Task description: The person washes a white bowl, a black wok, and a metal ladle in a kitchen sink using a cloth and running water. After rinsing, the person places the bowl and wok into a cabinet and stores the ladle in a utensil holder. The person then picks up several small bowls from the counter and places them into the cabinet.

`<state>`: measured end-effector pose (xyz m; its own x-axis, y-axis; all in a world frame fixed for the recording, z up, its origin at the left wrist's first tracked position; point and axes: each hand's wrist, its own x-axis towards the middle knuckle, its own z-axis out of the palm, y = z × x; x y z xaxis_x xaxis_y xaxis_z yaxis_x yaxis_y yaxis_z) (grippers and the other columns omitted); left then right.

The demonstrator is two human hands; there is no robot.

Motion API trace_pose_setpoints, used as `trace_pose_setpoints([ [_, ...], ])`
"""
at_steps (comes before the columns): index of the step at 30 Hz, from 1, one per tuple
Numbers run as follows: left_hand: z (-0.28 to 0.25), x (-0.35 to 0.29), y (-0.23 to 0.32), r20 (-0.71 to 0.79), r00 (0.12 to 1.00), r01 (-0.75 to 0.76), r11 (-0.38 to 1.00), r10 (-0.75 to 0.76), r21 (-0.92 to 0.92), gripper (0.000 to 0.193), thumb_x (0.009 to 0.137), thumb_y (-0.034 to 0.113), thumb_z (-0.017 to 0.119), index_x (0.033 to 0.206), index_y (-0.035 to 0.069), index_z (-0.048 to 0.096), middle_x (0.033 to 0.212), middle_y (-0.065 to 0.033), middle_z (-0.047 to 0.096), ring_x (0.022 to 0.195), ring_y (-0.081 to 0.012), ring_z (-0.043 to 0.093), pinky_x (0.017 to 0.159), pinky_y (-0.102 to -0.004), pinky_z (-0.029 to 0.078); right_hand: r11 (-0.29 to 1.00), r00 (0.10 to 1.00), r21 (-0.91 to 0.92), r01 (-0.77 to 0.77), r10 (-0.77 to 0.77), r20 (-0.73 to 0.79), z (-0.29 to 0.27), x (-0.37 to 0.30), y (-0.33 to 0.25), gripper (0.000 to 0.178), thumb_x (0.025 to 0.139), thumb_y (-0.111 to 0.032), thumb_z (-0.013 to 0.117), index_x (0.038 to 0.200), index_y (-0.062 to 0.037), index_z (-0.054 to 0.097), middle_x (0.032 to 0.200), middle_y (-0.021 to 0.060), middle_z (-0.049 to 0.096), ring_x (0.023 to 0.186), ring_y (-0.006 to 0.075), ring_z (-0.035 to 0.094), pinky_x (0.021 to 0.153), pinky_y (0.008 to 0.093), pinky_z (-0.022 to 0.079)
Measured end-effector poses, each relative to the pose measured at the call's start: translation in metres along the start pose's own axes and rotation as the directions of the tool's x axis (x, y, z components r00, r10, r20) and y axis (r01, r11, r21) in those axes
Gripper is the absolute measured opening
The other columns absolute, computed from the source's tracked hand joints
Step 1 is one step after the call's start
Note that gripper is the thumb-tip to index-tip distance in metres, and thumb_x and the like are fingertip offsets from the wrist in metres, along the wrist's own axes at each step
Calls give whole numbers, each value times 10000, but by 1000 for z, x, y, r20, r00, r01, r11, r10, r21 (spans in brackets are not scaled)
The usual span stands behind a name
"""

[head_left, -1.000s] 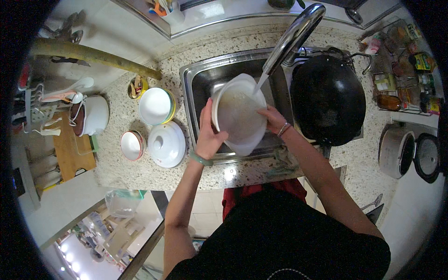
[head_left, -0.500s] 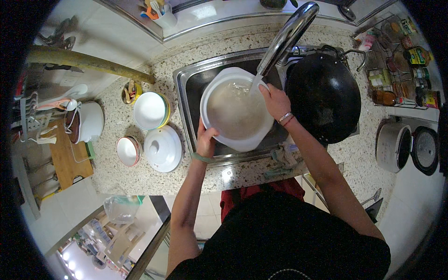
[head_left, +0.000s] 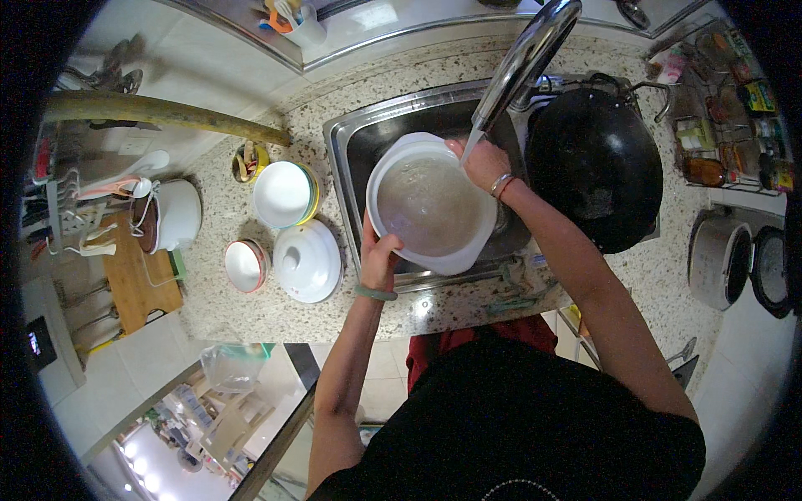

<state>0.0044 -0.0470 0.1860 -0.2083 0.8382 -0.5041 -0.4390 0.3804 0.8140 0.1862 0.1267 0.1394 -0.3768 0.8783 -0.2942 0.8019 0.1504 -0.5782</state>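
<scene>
A round white pot (head_left: 436, 204) with tab-like side handles is over the sink, filled with cloudy, greyish water. My left hand (head_left: 379, 259) grips its near left rim, thumb on top and fingers beneath. At the far right rim, my right hand (head_left: 484, 164) is closed on the pot's edge, its fingertips partly hidden. Water from the chrome faucet (head_left: 526, 71) runs down in a stream beside the right fingers. The metal sink (head_left: 355, 125) surrounds the pot, its basin floor mostly hidden.
A black wok (head_left: 593, 171) fills the sink's right side. Left of the sink are stacked bowls (head_left: 281, 194), a white lid (head_left: 307, 260) and smaller bowls (head_left: 245, 267). A cloth (head_left: 535, 280) lies at the near sink edge. A spice rack (head_left: 727, 117) stands far right.
My right hand has slid along the rim toward the far side, and the stream now falls by its fingers. The left hand keeps its hold. The whole view has shifted slightly.
</scene>
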Motion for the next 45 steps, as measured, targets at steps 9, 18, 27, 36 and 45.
trace_pose_setpoints([
  [9, 8, -9, 13, -6, 1000, 16, 997, -15, 78, 790, 620, 42, 508, 1376, 142, 305, 1146, -47, 495, 976, -175, 517, 743, -262, 473, 961, 984, 216, 170, -153, -95, 57, 5, 48, 460, 917, -428, 362, 816, -58, 616, 781, 208, 606, 750, 396, 586, 667, 452, 460],
  [18, 1, -2, 8, -65, 996, 59, 998, -59, 11, 739, 617, 35, 496, 1339, 117, 360, 1088, -45, 525, 899, -173, 540, 698, -259, 473, 995, 999, 101, 28, -31, 35, 50, 23, 24, 506, 909, -470, 368, 898, -27, 614, 834, 241, 602, 809, 399, 583, 713, 424, 462],
  [27, -5, 14, -10, -156, 987, -34, 999, 28, -35, 748, 599, -2, 498, 1332, 73, 369, 1115, -52, 523, 932, -188, 535, 754, -273, 457, 771, 990, 629, -94, 141, -25, 79, -88, 37, 268, 915, -175, 418, 1093, 26, 427, 930, 211, 569, 855, 419, 557, 717, 486, 449],
  [36, 13, 5, 10, -84, 993, -69, 993, 77, 97, 837, 599, -20, 502, 1395, 131, 290, 1184, -42, 509, 930, -155, 547, 687, -230, 461, 910, 975, 387, -150, 202, -97, 90, -68, 47, 332, 923, -308, 422, 1015, 2, 499, 848, 273, 565, 798, 434, 547, 675, 464, 428],
  [45, 13, -1, 7, -38, 996, 77, 997, -76, 29, 831, 627, -14, 489, 1408, 157, 260, 1138, -21, 514, 892, -140, 541, 675, -226, 458, 962, 986, 213, 169, -165, -36, 22, 11, 7, 491, 854, -513, 458, 827, -29, 537, 803, 207, 602, 735, 391, 590, 666, 452, 452],
])
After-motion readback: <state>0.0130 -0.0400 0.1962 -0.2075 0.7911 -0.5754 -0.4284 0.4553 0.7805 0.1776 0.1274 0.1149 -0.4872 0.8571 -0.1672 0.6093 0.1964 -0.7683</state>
